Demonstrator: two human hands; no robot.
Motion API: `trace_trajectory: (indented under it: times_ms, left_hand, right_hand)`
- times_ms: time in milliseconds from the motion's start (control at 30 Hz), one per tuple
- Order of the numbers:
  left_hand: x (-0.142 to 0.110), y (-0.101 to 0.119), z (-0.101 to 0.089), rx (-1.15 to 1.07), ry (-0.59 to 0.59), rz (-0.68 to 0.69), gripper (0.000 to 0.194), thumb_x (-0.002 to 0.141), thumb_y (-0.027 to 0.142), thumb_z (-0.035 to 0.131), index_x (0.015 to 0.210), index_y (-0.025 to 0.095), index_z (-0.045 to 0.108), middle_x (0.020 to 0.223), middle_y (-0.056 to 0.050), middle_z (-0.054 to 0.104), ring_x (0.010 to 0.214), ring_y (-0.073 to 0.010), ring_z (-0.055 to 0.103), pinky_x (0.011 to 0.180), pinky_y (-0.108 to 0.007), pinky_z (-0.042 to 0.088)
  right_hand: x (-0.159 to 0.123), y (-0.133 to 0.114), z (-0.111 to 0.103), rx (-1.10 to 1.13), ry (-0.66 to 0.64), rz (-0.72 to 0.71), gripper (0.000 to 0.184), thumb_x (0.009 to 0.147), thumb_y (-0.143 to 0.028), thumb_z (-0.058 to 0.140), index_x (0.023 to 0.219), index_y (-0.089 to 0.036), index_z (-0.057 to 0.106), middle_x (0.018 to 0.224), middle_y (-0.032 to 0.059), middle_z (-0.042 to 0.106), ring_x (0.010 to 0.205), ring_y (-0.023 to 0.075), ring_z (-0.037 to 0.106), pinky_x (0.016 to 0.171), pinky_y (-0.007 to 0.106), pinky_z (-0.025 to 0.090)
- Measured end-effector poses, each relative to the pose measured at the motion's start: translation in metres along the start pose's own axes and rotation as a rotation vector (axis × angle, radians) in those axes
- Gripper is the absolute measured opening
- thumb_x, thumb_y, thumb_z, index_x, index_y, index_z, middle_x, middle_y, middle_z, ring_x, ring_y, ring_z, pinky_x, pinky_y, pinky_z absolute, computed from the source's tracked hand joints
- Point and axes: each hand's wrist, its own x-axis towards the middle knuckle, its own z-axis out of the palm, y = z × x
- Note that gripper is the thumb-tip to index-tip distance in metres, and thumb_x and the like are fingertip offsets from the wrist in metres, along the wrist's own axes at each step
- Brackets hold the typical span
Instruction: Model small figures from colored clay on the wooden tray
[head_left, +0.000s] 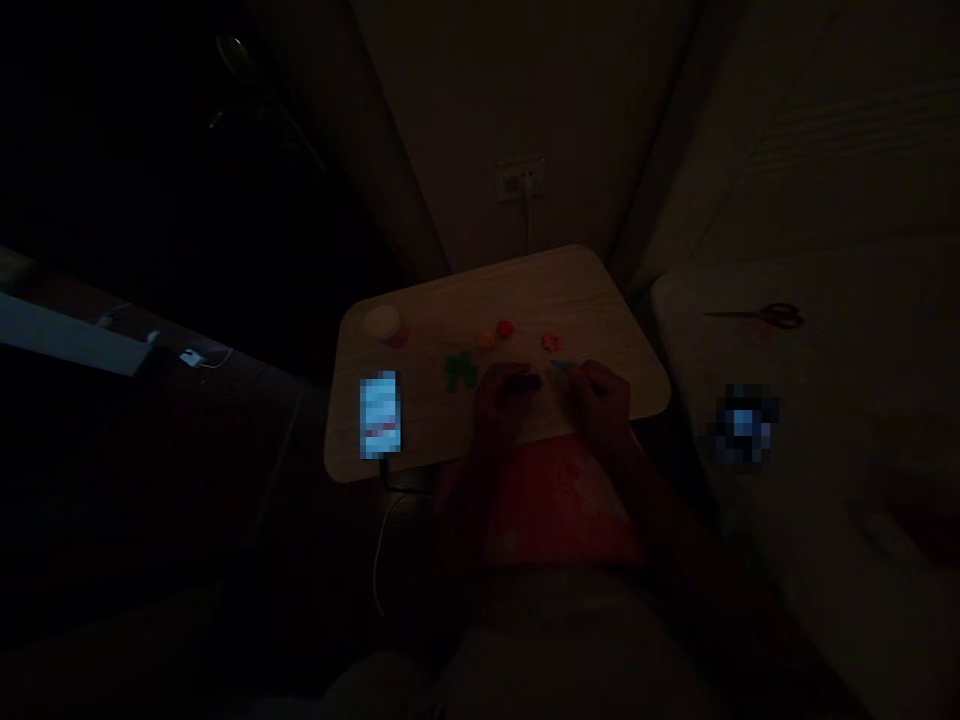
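Note:
The picture is very dark. Over the near side of a small wooden table (420,385), my left hand (496,400) is closed round a small dark purple piece (531,381) whose kind I cannot make out. My right hand (606,395), just to its right, pinches a thin tool with a light blue tip (559,365) pointing left. Beyond the hands lie an orange-red flower-like ring (553,342), a round red piece (505,328) and an orange piece (486,340). Left of my left hand sits a cluster of green pieces (460,371).
A lit phone (380,415), its screen blurred, lies on the table's left with a cable below it. A pale round tub (383,323) stands at the back left. Scissors (757,316) rest on a pale surface to the right. A wall socket (521,180) is behind the table.

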Motion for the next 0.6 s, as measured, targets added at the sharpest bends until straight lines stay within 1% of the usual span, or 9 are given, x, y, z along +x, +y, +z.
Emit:
trace_trajectory:
  times_ms: [100, 167, 233, 333, 400, 467, 533, 600]
  left_hand:
    - [-0.001, 0.004, 0.002, -0.078, 0.014, -0.107, 0.032, 0.087, 0.038, 0.072, 0.114, 0.021, 0.074, 0.104, -0.008, 0.072, 0.082, -0.0155, 0.070, 0.075, -0.030, 0.061]
    - [-0.001, 0.006, 0.002, -0.073, -0.009, -0.136, 0.037, 0.086, 0.039, 0.074, 0.119, 0.022, 0.073, 0.106, -0.008, 0.073, 0.082, -0.0161, 0.071, 0.075, -0.029, 0.062]
    - [-0.001, 0.006, 0.001, -0.044, -0.039, -0.111, 0.042, 0.082, 0.038, 0.079, 0.120, 0.022, 0.073, 0.110, -0.009, 0.073, 0.093, -0.0187, 0.072, 0.084, -0.031, 0.061]
    - [-0.001, 0.002, -0.001, -0.022, -0.037, -0.040, 0.044, 0.079, 0.038, 0.082, 0.120, 0.023, 0.074, 0.117, -0.010, 0.071, 0.111, -0.0220, 0.068, 0.099, -0.036, 0.057]
    - [-0.001, -0.002, -0.002, -0.047, -0.044, -0.020, 0.047, 0.082, 0.040, 0.080, 0.125, 0.024, 0.071, 0.123, -0.012, 0.068, 0.111, -0.0226, 0.069, 0.098, -0.037, 0.058]
    - [-0.001, -0.006, -0.003, -0.108, -0.084, -0.007, 0.050, 0.086, 0.043, 0.075, 0.133, 0.026, 0.065, 0.131, -0.013, 0.064, 0.101, -0.0214, 0.072, 0.093, -0.039, 0.060]
    - [-0.002, -0.009, -0.004, -0.163, -0.114, 0.023, 0.051, 0.089, 0.045, 0.070, 0.137, 0.027, 0.062, 0.136, -0.014, 0.060, 0.097, -0.0213, 0.073, 0.091, -0.041, 0.061]
    - [-0.001, -0.010, -0.004, -0.171, -0.107, 0.053, 0.049, 0.091, 0.046, 0.067, 0.137, 0.027, 0.062, 0.136, -0.014, 0.061, 0.104, -0.0239, 0.072, 0.093, -0.042, 0.061]
  right_hand:
    - [0.000, 0.001, 0.000, -0.027, -0.002, -0.008, 0.048, 0.097, -0.037, 0.056, 0.053, -0.021, 0.046, 0.058, -0.0023, 0.042, 0.056, 0.0136, 0.042, 0.056, 0.031, 0.033]
    - [0.000, 0.001, -0.001, -0.039, -0.028, -0.006, 0.045, 0.099, -0.038, 0.053, 0.057, -0.022, 0.045, 0.060, -0.0022, 0.042, 0.058, 0.0141, 0.042, 0.057, 0.031, 0.033]
    - [0.000, 0.002, -0.001, -0.044, -0.051, 0.001, 0.037, 0.099, -0.038, 0.052, 0.065, -0.022, 0.049, 0.066, -0.0016, 0.047, 0.063, 0.0148, 0.046, 0.061, 0.030, 0.037]
    - [0.000, 0.002, 0.000, -0.038, -0.068, 0.017, 0.022, 0.096, -0.036, 0.057, 0.080, -0.022, 0.060, 0.078, 0.0005, 0.057, 0.071, 0.0159, 0.054, 0.066, 0.030, 0.043]
    - [0.000, 0.002, 0.001, -0.025, -0.068, 0.031, 0.015, 0.094, -0.035, 0.059, 0.090, -0.022, 0.066, 0.086, 0.0024, 0.063, 0.073, 0.0167, 0.059, 0.067, 0.030, 0.047]
    - [0.000, 0.002, 0.001, -0.024, -0.057, 0.033, 0.015, 0.094, -0.034, 0.059, 0.095, -0.023, 0.070, 0.088, 0.0032, 0.067, 0.073, 0.0172, 0.062, 0.068, 0.031, 0.050]
    - [-0.001, 0.003, 0.001, -0.037, -0.054, 0.023, 0.017, 0.094, -0.033, 0.059, 0.095, -0.023, 0.072, 0.086, 0.0030, 0.069, 0.072, 0.0175, 0.063, 0.069, 0.031, 0.050]
    - [-0.001, 0.004, 0.001, -0.048, -0.062, 0.016, 0.018, 0.094, -0.033, 0.058, 0.093, -0.023, 0.073, 0.082, 0.0027, 0.069, 0.070, 0.0176, 0.063, 0.069, 0.031, 0.050]
